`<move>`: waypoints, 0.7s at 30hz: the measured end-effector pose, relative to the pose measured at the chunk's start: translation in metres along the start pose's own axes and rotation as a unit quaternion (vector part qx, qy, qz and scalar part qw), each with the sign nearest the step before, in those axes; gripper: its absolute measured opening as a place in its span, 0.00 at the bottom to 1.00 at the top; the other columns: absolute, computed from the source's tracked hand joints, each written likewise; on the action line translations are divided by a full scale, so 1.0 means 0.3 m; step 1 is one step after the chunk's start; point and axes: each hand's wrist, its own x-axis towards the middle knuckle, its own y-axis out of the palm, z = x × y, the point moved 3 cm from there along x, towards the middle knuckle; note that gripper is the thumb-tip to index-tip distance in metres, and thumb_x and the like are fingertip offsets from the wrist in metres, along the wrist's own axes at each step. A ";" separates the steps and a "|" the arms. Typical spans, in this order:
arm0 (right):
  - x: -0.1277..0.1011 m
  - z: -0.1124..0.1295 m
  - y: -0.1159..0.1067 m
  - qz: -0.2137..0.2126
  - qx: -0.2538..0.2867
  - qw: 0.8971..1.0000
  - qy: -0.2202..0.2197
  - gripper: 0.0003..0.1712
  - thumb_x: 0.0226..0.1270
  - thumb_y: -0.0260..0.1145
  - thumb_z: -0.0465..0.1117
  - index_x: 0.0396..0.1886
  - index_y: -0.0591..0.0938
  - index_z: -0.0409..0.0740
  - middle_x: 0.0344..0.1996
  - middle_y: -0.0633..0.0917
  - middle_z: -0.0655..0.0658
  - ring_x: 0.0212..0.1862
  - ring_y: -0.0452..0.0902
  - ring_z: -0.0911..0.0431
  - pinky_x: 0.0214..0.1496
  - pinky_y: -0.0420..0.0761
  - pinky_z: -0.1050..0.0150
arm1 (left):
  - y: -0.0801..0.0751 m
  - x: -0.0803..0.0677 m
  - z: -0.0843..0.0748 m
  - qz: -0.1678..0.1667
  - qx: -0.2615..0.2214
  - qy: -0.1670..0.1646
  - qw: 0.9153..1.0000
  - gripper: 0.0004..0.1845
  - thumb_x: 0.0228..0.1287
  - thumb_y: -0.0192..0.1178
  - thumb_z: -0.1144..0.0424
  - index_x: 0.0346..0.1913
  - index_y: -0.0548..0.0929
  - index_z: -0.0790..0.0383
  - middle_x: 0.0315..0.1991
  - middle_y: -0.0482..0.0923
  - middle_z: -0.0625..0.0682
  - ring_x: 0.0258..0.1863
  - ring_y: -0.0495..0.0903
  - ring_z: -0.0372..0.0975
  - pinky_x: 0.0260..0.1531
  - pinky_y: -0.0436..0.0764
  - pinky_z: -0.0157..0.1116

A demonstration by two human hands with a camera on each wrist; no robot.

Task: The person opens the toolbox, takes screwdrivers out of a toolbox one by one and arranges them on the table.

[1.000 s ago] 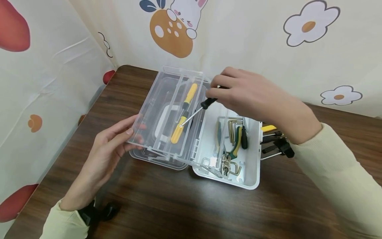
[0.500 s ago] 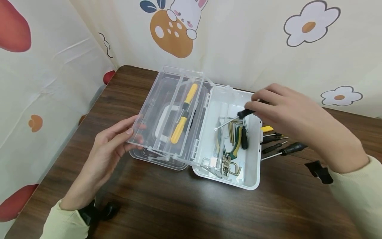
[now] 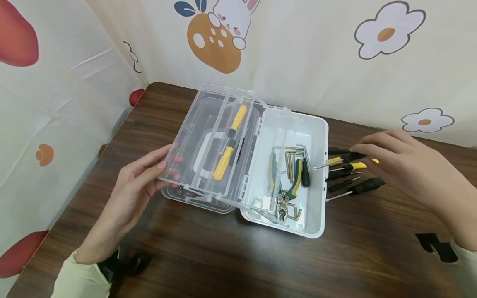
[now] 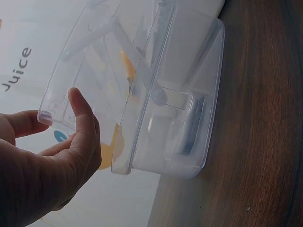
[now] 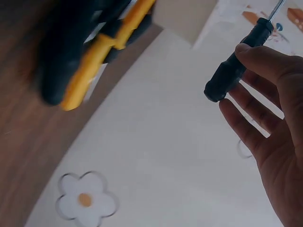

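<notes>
Above the black- and yellow-handled screwdrivers (image 3: 367, 185) beside the white plastic toolbox (image 3: 303, 128), the right hand (image 3: 402, 161) pinches a black-handled, metal-shafted screwdriver (image 5: 229, 71), lower fingers loosely spread. A light hold and a tip kept clear of the toolbox's wall would probably serve best. Back uppermost, this hand slants in from the right. Partly open, the left hand (image 3: 136, 178) grips a clear plastic tray (image 3: 186, 136) by its corner, best kept steady.
</notes>
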 end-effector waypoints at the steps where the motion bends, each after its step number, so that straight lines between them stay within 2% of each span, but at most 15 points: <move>1: -0.020 -0.006 0.002 0.001 -0.003 1.000 0.007 0.37 0.86 0.37 0.63 0.49 0.88 0.47 0.45 0.87 0.51 0.52 0.75 0.51 0.50 0.68 0.72 | 0.000 0.000 0.000 0.000 -0.001 0.001 1.000 0.23 0.82 0.52 0.66 0.74 0.73 0.64 0.54 0.87 0.52 0.38 0.87 0.37 0.46 0.89 0.34; 9: -0.161 -0.033 0.030 0.016 0.010 0.998 0.061 0.41 0.85 0.37 0.67 0.51 0.88 0.44 0.47 0.86 0.47 0.52 0.73 0.53 0.62 0.55 0.88 | -0.001 0.000 0.000 -0.001 -0.007 0.005 1.000 0.22 0.82 0.52 0.67 0.74 0.73 0.65 0.53 0.87 0.52 0.38 0.87 0.37 0.46 0.90 0.34; 17: -0.269 -0.033 0.081 0.028 0.032 0.995 0.086 0.41 0.85 0.37 0.67 0.53 0.88 0.44 0.49 0.86 0.48 0.53 0.71 0.55 0.69 0.50 0.90 | 0.000 -0.001 -0.001 -0.002 -0.012 0.009 1.000 0.22 0.82 0.51 0.68 0.74 0.73 0.65 0.54 0.86 0.53 0.38 0.87 0.37 0.46 0.89 0.35; 21: -0.314 -0.027 0.101 0.024 0.043 0.995 0.089 0.41 0.85 0.37 0.67 0.50 0.88 0.43 0.47 0.86 0.48 0.53 0.71 0.56 0.70 0.51 0.89 | 0.002 0.000 -0.002 -0.001 -0.008 0.010 1.000 0.22 0.82 0.51 0.68 0.74 0.73 0.65 0.54 0.86 0.53 0.38 0.87 0.37 0.46 0.89 0.34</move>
